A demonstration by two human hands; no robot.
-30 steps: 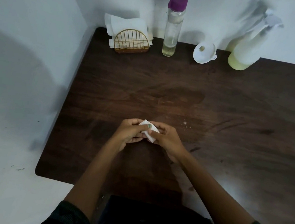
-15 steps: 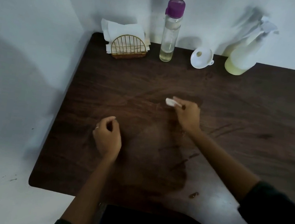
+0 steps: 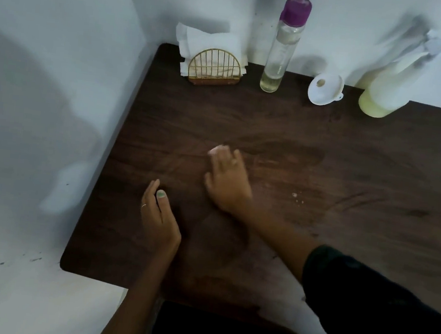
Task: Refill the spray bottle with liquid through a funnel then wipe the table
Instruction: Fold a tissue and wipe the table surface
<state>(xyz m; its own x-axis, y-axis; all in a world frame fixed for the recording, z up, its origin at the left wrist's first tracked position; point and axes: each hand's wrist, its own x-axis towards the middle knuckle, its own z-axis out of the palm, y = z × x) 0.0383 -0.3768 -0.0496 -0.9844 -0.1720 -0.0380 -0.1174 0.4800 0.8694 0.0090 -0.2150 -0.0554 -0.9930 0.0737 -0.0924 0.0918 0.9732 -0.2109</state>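
Peeking beyond right hand [image 3: 228, 184] fingertips: tissue [image 3: 218, 149]

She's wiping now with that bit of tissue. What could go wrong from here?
1. The tissue is a small wad under the right hand; it may leave part of the table unwiped, such as the white crumbs lying to the right of the hand.
2. A wide sweep toward the back could knock the tall purple-capped bottle or the funnel, which rests on its side.
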